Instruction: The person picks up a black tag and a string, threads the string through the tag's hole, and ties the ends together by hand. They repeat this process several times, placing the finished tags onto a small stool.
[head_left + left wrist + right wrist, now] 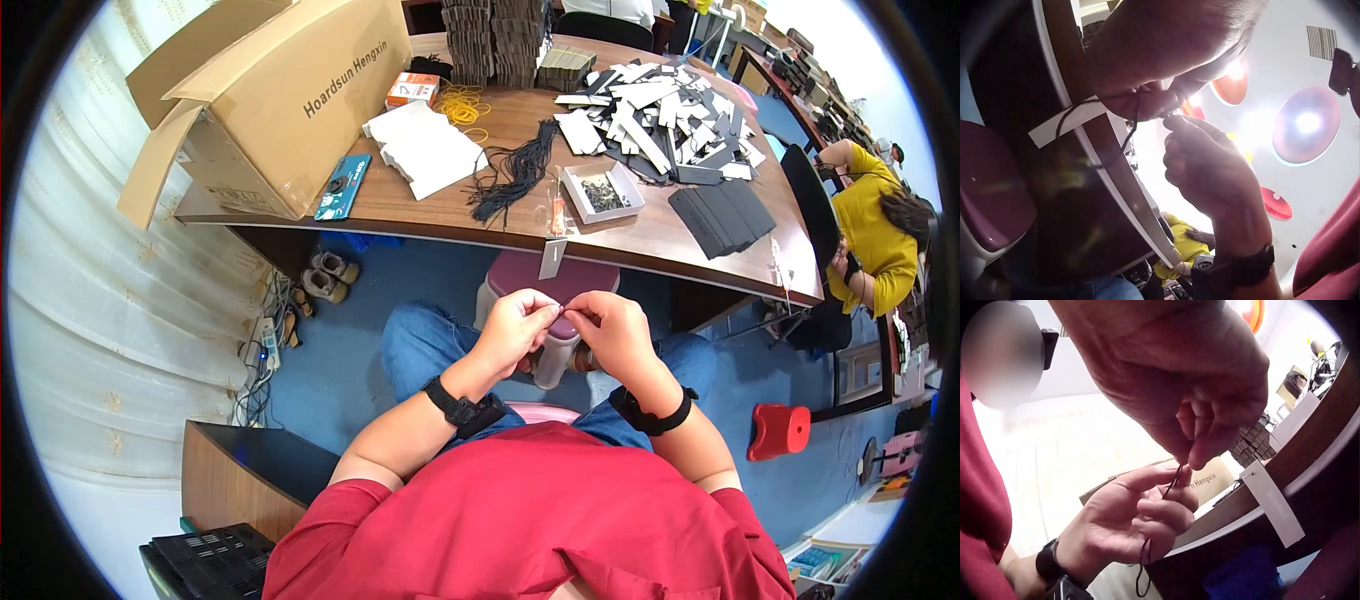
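Observation:
Both hands meet in front of the chest, fingertips almost together. My left hand (520,332) pinches a thin black cord (1175,482), which runs between its fingers and drops in a loop below them in the right wrist view. The right hand (614,332) pinches the cord's upper part between thumb and forefinger. In the left wrist view the cord (1129,145) hangs in a curve beneath the left hand. Just beyond the hands, a white tag (552,259) overhangs the table's front edge; its hole shows in the right wrist view. The fingertips hide the cord's end.
On the wooden table (400,215) lie a bundle of black cords (515,172), an open box of small parts (602,192), black tags (722,217), a heap of tags (660,120) and a large carton (300,110). A pink stool (510,270) stands below. Another person (875,225) sits at right.

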